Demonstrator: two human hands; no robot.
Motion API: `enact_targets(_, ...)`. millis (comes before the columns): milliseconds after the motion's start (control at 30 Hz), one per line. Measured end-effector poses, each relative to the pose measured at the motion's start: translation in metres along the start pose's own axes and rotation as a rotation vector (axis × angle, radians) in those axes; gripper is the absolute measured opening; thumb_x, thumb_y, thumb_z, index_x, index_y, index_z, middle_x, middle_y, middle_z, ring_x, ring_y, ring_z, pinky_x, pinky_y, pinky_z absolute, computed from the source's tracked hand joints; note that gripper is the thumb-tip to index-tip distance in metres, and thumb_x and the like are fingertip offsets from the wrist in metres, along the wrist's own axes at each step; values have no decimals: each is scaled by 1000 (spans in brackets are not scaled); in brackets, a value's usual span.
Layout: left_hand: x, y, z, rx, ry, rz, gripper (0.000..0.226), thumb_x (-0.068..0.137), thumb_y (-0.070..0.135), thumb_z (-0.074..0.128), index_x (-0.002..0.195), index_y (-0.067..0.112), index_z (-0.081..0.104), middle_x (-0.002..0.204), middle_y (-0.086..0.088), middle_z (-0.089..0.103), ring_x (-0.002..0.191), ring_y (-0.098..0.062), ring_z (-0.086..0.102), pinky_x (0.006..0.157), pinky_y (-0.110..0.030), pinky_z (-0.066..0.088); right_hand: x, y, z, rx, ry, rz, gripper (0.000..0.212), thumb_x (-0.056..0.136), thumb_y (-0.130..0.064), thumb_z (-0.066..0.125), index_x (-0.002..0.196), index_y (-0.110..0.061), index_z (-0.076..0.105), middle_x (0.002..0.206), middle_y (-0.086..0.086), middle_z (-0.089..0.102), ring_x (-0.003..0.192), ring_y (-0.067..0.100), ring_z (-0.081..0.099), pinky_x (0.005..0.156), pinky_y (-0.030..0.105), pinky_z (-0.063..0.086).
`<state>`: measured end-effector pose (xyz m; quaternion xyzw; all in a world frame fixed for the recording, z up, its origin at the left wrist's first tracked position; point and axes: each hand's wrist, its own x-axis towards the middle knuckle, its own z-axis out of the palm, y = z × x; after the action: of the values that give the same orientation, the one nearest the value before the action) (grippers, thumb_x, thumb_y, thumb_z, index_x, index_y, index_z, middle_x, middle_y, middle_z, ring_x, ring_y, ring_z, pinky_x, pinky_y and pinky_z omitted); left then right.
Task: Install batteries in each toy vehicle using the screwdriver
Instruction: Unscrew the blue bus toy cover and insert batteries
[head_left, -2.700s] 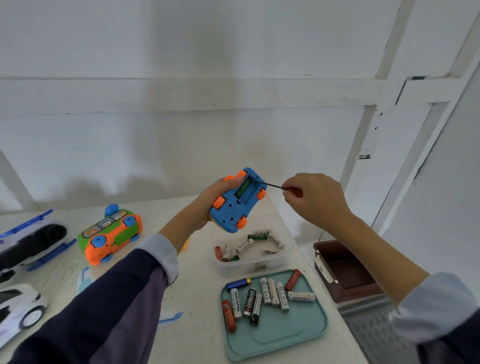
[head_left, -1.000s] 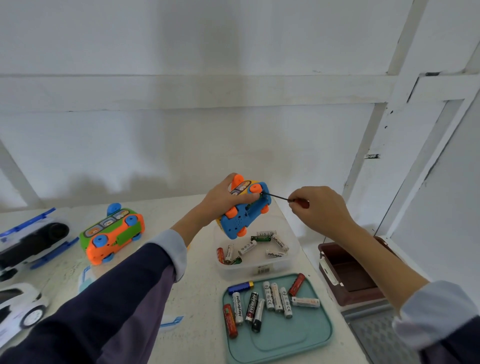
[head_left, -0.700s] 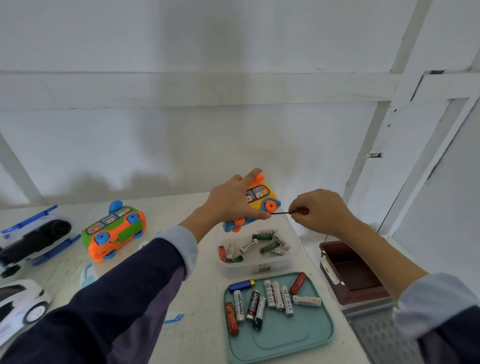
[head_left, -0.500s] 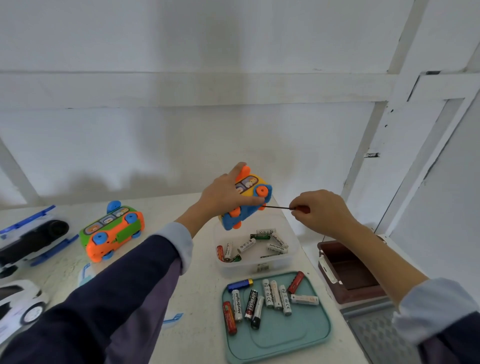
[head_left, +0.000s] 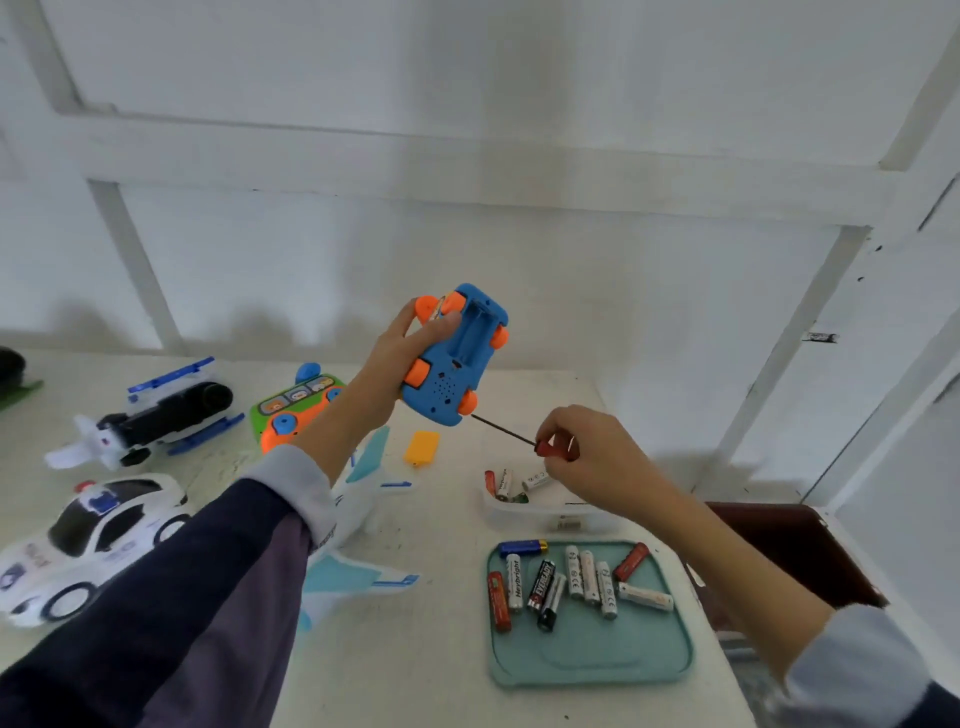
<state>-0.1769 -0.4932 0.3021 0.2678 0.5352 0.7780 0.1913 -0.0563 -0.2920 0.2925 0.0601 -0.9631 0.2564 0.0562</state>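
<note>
1. A person's left hand (head_left: 410, 353) grips a small blue plastic toy car with orange wheels (head_left: 457, 358) above the white desk (head_left: 426, 649), underside turned to the camera, its fingers (head_left: 447, 319) curled round the body; the battery bay looks open and empty.

2. The right hand (head_left: 587, 457) pinches the red handle of a thin-shafted screwdriver (head_left: 519, 435), fingers closed round it, the tip just beside the car's lower end; whether it touches cannot be told.

3. A small orange plastic piece (head_left: 422, 448), probably the bay cover, lies on the desk below the car. No screw can be made out.

4. Loose batteries lie in a teal rectangular tray (head_left: 597, 665) near the desk's front edge; more sit in a clear plastic tub (head_left: 524, 512) behind it.

5. Risk: with the car held high and one-handed, batteries pushed in could slip out and drop. The screwdriver, occupying the right hand, may hamper picking a battery. The cover sits apart and a tiny screw could be lost.

6. Readable writing: one white battery is marked "Heybright" (head_left: 513, 582), a black one "Eveready" (head_left: 540, 579); other labels are too small.

7. A green-and-orange toy bus (head_left: 291, 410), white police car (head_left: 93, 535) and pale blue-and-white toy plane (head_left: 358, 499) wait on the desk.
</note>
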Motion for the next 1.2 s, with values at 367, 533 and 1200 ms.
enact_targets(367,-80,20,-27,-81,-47,-5,26,100,29,50,112,12,35,132,-31,51,84,-42,58,60,-46,53,-22,-67,96,-98,-83,268,14,84,-15,59,95,-6,57,92,7,61,85,21,55,66,28,40)
enact_targets(533,-103,23,-33,-82,-28,-46,31,94,35,60,107,14,42,133,-33,47,94,-44,51,63,-46,52,-26,-74,118,-179,-162,307,17,84,-11,57,75,-12,43,75,0,44,75,18,46,53,23,32)
enact_targets(1200,-137,6,9,-124,-115,-62,61,98,34,51,138,-5,27,129,-26,53,74,-35,61,57,-43,54,-77,-25,66,-176,-136,114,37,81,-6,65,116,-13,61,117,1,55,105,14,46,87,21,38)
